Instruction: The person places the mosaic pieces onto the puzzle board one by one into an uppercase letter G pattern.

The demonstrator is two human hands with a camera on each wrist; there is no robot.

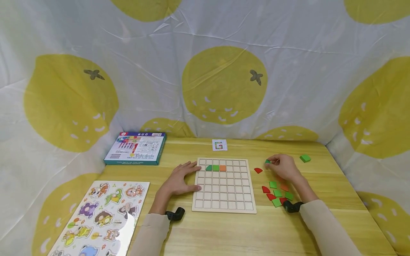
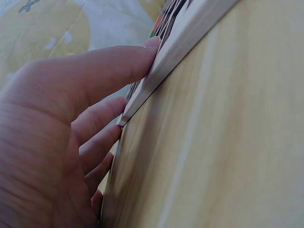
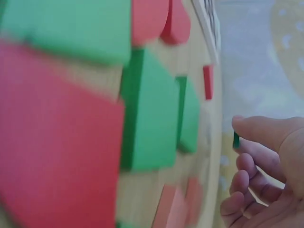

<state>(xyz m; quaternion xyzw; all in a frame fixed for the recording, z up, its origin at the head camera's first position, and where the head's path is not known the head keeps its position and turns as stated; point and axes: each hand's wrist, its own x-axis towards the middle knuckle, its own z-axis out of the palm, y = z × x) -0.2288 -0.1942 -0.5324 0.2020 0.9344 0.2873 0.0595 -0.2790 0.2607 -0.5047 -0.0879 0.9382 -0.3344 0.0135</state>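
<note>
A wooden grid board [image 1: 224, 196] lies in the middle of the table. Three pieces sit in one row near its top left: a dark green quarter-round [image 1: 209, 168], a light green square [image 1: 216, 168] and an orange square [image 1: 222, 168]. My left hand [image 1: 179, 179] rests at the board's left edge, thumb and fingertips on the rim with the fingers spread. To the right of the board, my right hand [image 1: 283, 166] pinches a small dark green tile [image 3: 236, 139] between thumb and index finger. A red quarter-round [image 1: 258, 170] lies between that hand and the board.
Several loose green, red and orange pieces [image 1: 277, 193] lie beside my right wrist. One green block [image 1: 305, 158] is farther right. Behind the board is a small pattern card [image 1: 220, 145]. A flat box [image 1: 136, 149] and an animal puzzle board [image 1: 105, 217] occupy the left side.
</note>
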